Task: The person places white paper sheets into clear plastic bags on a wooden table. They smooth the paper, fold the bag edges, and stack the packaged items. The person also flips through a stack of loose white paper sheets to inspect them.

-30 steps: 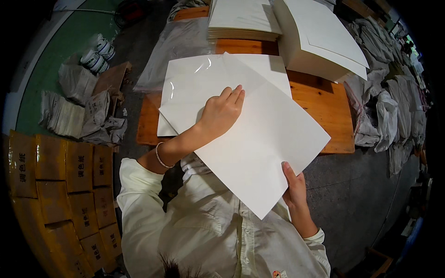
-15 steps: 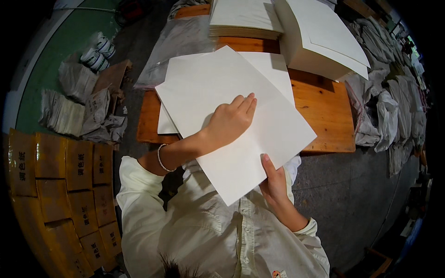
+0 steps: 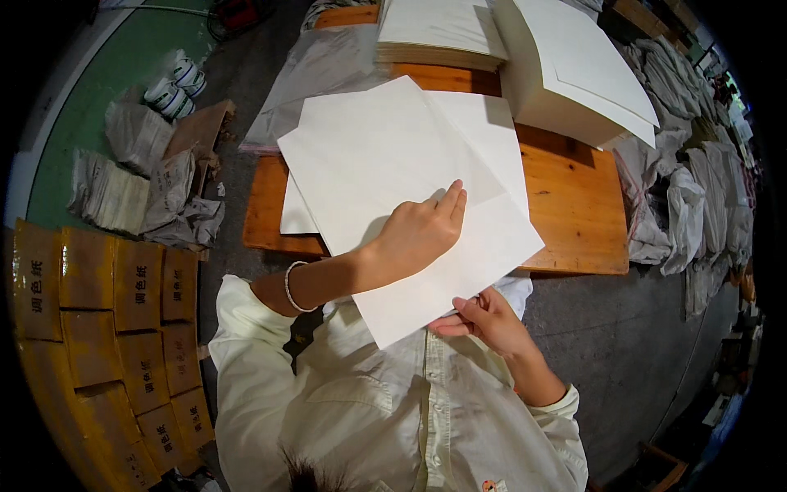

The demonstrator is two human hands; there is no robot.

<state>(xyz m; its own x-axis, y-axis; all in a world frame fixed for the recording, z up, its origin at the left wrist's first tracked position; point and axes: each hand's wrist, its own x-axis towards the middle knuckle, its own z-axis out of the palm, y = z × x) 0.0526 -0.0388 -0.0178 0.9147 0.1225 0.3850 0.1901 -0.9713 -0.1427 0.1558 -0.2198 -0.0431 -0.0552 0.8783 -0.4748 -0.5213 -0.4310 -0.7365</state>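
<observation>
White paper sheets [image 3: 369,148] lie turned at an angle over another white stack [image 3: 496,139], their near corner hanging past the table toward my shirt. On top of them rests my left hand [image 3: 422,230], its fingers stretched out and pointing to the far right. My right hand [image 3: 488,320] pinches the near right edge, with the thumb at the edge and the fingers lower down, showing just beyond the paper. How many sheets are in that grip cannot be made out.
A wooden table [image 3: 574,205] carries the paper, a clear plastic sheet [image 3: 328,74], a paper stack [image 3: 443,29] and a taller stack [image 3: 566,74] at the back. Taped boxes [image 3: 139,361] are piled at left; wrapped bundles [image 3: 106,189] lie behind them. Grey bags [image 3: 697,180] line the right.
My left hand has slid slightly right and nearer over the paper. My right hand has shifted along the near edge, its fingers now showing below it. The sheets' near corner has moved a little away.
</observation>
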